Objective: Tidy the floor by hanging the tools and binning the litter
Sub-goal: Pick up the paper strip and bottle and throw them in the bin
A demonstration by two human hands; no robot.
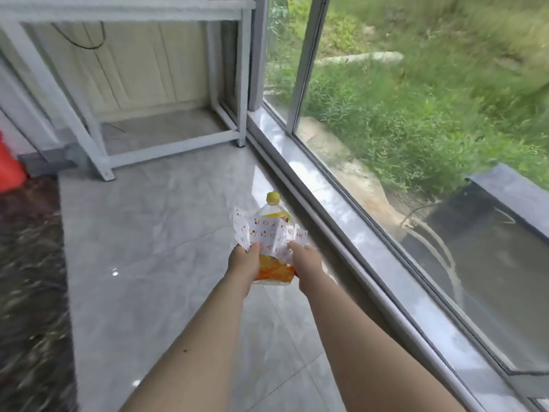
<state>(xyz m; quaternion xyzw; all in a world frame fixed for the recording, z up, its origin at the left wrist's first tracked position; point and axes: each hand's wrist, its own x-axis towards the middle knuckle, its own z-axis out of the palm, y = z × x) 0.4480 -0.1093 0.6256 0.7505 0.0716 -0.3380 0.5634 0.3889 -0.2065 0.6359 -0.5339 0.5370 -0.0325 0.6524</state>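
Both bare arms reach forward over the pale marble-patterned floor [154, 221]. The left hand [242, 263] and the right hand [306, 261] are held close together, each closed on the litter between them. A clear plastic bottle [274, 217] with a yellow cap and a yellow-and-orange label lies between the hands, cap pointing away from the person. A crumpled white paper wrapper [267, 233], printed with small red and orange marks, is draped across the bottle; the fingers of both hands pinch its near edge. The print on the wrapper and the bottle's label is too blurred to read, and no brand can be made out. To the right of the hands runs a window sill [315, 185] with glass above it. Ahead and to the left of the hands stands a white metal shelf frame [166, 150]; at far left an orange-red object [9, 171] shows partly.
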